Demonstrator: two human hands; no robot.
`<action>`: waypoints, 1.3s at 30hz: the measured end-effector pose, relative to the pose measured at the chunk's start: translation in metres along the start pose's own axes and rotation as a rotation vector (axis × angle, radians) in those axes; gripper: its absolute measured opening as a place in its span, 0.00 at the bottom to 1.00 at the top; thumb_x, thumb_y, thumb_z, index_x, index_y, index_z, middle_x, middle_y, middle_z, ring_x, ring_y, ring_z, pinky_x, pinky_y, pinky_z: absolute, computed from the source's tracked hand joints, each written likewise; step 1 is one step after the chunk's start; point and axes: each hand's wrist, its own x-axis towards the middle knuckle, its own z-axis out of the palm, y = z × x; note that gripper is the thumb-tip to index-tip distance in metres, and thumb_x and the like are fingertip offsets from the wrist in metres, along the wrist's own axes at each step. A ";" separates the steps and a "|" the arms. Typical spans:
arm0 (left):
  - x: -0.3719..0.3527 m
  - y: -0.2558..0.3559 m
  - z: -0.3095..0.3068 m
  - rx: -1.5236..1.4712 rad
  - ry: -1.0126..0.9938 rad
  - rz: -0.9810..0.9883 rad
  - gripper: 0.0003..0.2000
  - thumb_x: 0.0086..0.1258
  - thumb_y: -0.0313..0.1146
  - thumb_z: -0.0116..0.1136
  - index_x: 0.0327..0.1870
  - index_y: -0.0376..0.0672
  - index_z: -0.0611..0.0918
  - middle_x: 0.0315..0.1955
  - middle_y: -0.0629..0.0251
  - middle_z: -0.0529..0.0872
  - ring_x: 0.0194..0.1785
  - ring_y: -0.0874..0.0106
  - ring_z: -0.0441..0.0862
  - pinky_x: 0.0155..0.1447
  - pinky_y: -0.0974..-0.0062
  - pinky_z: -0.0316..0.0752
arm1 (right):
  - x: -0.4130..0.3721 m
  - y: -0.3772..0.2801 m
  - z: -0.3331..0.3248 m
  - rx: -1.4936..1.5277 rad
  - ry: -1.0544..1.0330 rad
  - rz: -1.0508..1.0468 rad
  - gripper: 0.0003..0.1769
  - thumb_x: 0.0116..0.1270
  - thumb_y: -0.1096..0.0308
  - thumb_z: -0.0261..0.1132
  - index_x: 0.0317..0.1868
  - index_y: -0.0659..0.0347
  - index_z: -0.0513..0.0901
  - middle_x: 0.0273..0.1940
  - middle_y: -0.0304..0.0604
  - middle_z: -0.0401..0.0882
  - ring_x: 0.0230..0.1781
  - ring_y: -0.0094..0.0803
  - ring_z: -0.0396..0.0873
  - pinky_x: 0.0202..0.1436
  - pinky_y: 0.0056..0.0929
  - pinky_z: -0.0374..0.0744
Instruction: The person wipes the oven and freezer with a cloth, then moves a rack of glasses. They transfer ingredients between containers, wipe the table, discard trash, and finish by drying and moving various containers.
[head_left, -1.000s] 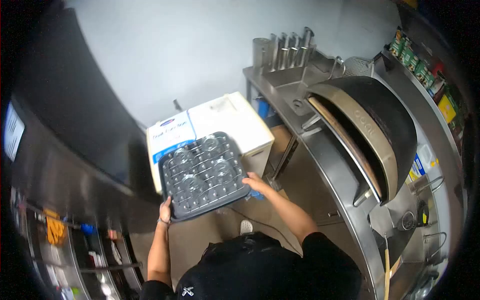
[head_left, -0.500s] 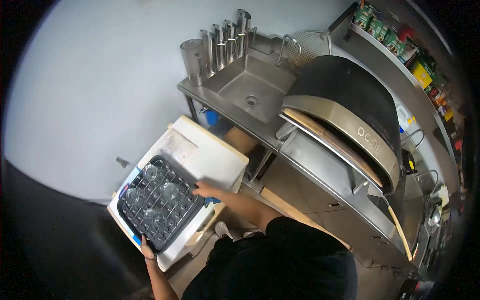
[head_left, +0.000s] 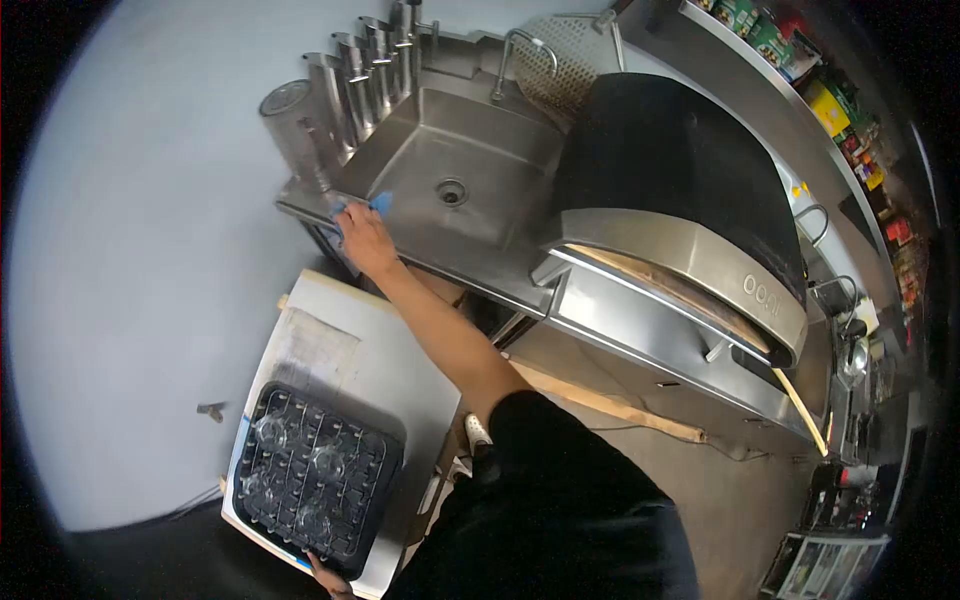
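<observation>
My right hand [head_left: 366, 240] is closed on a blue cloth [head_left: 381, 205] and presses it on the front rim of the steel sink [head_left: 470, 160], near its left corner. On the white-topped surface [head_left: 405, 350] below lies a black rack tray [head_left: 372, 482] with several clear glass pieces, one a round glass [head_left: 327, 460]. My left hand [head_left: 328, 575] is at the tray's lower edge, mostly cut off by the frame's bottom; its fingers touch the tray's rim, and its grip is partly hidden.
A clear tall container [head_left: 300, 135] and several steel cylinders [head_left: 355, 85] stand at the sink's left back. A large black oven [head_left: 680, 150] with a steel front sits on the counter to the right. Above it runs a shelf [head_left: 760, 75] with packets.
My right hand has moved from the tray's right edge up to the sink rim with the blue cloth. The view has shifted, and my left hand stays by the tray's lower edge.
</observation>
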 end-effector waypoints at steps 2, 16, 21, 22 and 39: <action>-0.011 0.001 0.007 0.306 -0.004 0.135 0.27 0.71 0.46 0.34 0.63 0.32 0.61 0.58 0.49 0.67 0.58 0.55 0.67 0.61 0.62 0.63 | -0.026 0.055 0.023 -0.277 -0.090 0.047 0.14 0.53 0.71 0.58 0.42 0.61 0.75 0.44 0.47 0.71 0.46 0.41 0.73 0.47 0.36 0.72; 0.027 -0.017 -0.004 0.484 0.089 0.085 0.26 0.69 0.45 0.33 0.62 0.35 0.61 0.58 0.52 0.67 0.58 0.56 0.67 0.63 0.62 0.59 | -0.118 0.219 -0.093 -0.863 0.097 0.529 0.12 0.55 0.74 0.53 0.41 0.67 0.73 0.41 0.51 0.70 0.42 0.47 0.70 0.48 0.40 0.70; 0.021 -0.008 0.001 0.521 0.076 0.112 0.24 0.70 0.43 0.35 0.59 0.34 0.64 0.55 0.51 0.69 0.56 0.56 0.68 0.60 0.62 0.61 | -0.106 0.148 -0.103 -0.886 -0.004 0.730 0.14 0.61 0.67 0.51 0.44 0.65 0.75 0.46 0.49 0.69 0.46 0.46 0.69 0.49 0.41 0.68; 0.020 -0.008 0.002 0.526 0.072 0.113 0.23 0.70 0.43 0.35 0.59 0.34 0.64 0.55 0.51 0.69 0.55 0.56 0.68 0.60 0.62 0.61 | -0.117 0.128 -0.108 -0.795 -0.058 0.768 0.14 0.61 0.66 0.51 0.44 0.63 0.75 0.48 0.49 0.68 0.46 0.45 0.68 0.48 0.42 0.68; -0.069 0.166 0.088 0.791 0.241 1.031 0.17 0.72 0.36 0.41 0.49 0.30 0.73 0.46 0.47 0.75 0.48 0.56 0.72 0.52 0.63 0.68 | -0.321 0.156 -0.440 -0.769 0.250 1.249 0.17 0.63 0.69 0.44 0.46 0.64 0.76 0.55 0.54 0.69 0.54 0.43 0.67 0.54 0.42 0.70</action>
